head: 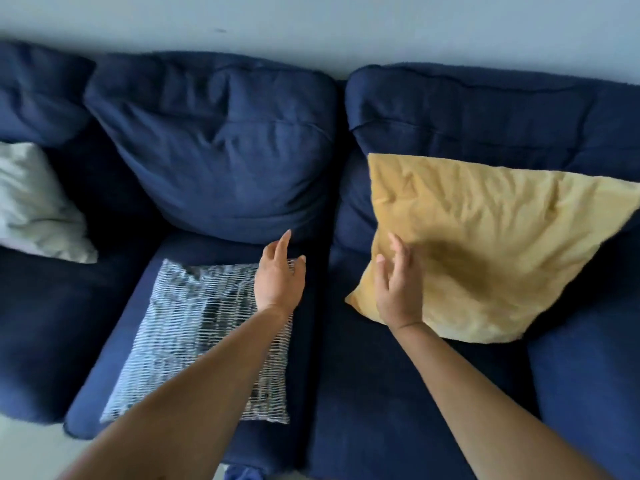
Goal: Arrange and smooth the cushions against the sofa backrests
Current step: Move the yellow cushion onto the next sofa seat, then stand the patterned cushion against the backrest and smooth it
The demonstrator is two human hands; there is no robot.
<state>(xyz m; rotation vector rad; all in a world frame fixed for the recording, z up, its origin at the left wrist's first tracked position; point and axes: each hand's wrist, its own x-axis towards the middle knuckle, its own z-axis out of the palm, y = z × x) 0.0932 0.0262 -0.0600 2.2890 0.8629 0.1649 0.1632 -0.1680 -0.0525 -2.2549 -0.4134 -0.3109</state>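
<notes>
A navy sofa fills the view, with a slumped back cushion [221, 147] in the middle and another back cushion [485, 109] on the right. A yellow throw cushion [491, 244] leans tilted against the right backrest. My right hand [398, 282] lies open, fingers spread, over its lower left part. A black-and-white patterned cushion [201, 327] lies flat on the middle seat. My left hand [278, 277] hovers open above its far right corner, fingers pointing at the middle back cushion. A white cushion [34, 206] rests at the left.
A pale wall [311, 26] runs behind the sofa. A strip of light floor [31, 448] shows at the bottom left. The right seat [381, 393] and the far right seat [588, 382] are bare navy fabric.
</notes>
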